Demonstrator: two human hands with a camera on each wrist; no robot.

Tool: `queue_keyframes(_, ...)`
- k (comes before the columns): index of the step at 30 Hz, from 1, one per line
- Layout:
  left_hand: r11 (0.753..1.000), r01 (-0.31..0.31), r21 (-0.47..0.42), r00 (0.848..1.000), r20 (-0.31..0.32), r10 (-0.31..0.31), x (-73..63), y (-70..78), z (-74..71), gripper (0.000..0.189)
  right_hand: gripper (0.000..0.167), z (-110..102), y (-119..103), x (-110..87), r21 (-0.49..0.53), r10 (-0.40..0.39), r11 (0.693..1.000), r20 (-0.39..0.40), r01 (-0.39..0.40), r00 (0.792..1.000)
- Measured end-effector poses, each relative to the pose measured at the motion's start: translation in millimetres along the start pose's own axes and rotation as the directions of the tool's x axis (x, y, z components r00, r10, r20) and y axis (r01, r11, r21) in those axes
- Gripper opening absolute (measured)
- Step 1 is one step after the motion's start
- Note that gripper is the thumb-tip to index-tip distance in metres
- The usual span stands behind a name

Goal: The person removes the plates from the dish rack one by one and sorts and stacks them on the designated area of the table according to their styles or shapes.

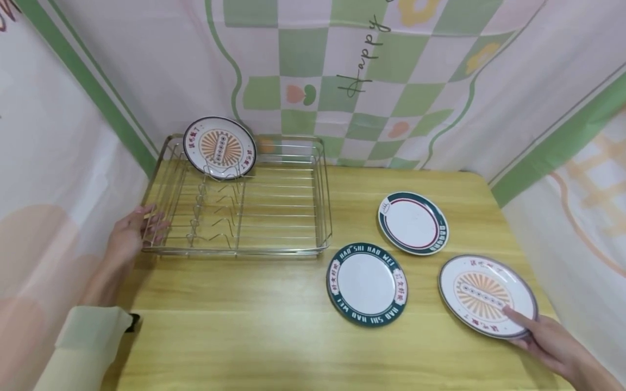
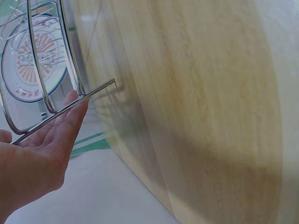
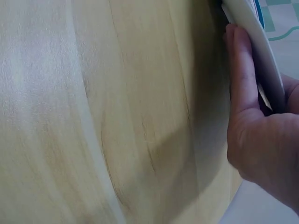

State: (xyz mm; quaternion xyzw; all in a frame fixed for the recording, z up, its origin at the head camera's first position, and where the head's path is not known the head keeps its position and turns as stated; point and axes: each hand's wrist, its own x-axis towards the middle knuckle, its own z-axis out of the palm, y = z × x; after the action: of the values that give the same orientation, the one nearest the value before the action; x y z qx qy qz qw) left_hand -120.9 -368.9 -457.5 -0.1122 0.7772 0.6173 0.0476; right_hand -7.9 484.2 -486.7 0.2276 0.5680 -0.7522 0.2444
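My left hand [image 1: 128, 232] holds the left side of a wire dish rack [image 1: 279, 251]. In the left wrist view its fingers lie behind the rack's lower metal rod, with the thumb only partly in sight. At the right, my right hand [image 1: 555, 342] pinches the near edge of a white plate [image 1: 481, 277] with an orange sunburst, thumb on top and fingers beneath. From the right wrist the plate [image 3: 261, 56] shows edge-on, above the wooden surface. Another sunburst plate [image 1: 221, 149] leans upright in the rack's back left.
Between the rack and my right hand, two green-rimmed plates lie flat on the wooden table [image 1: 235, 336]: a lettered one [image 1: 367, 285] nearer me, and one with a red inner ring [image 1: 413, 223] behind it. A patterned cloth [image 1: 303, 54] hangs behind the table.
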Motion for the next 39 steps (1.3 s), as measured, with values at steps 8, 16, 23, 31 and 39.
queue_keyframes(8, 1.0, 0.001, 0.028, 1.0, 0.001, -0.001, -2.1, 3.0, 1.1, 0.069, 0.039, 8.3, -4.2, -2.0, -0.375, 0.064, 0.919, -0.164, -0.122, 0.984)
queue_keyframes(16, 0.998, 0.007, 0.065, 1.0, 0.007, -0.007, 0.0, 6.1, 3.4, 0.07, 0.042, 17.1, -4.8, -0.4, -0.519, 0.099, 0.815, -0.316, -0.259, 0.944)
queue_keyframes(23, 0.998, 0.016, 0.069, 1.0, 0.005, -0.017, 1.2, 5.5, 3.2, 0.071, 0.052, 15.1, -6.0, 0.6, -0.695, 0.038, 0.659, -0.35, -0.287, 0.936)
queue_keyframes(31, 0.999, 0.011, 0.049, 1.0, 0.005, -0.011, -0.7, 4.4, 3.8, 0.071, 0.086, 7.2, -35.4, -2.2, -0.885, -0.036, 0.335, -0.355, -0.323, 0.934)
queue_keyframes(39, 0.996, 0.013, 0.086, 1.0, -0.005, -0.013, -1.5, 4.7, 1.8, 0.071, 0.076, 73.6, -122.0, -14.3, -0.992, -0.31, 0.098, -0.109, -0.082, 0.945)
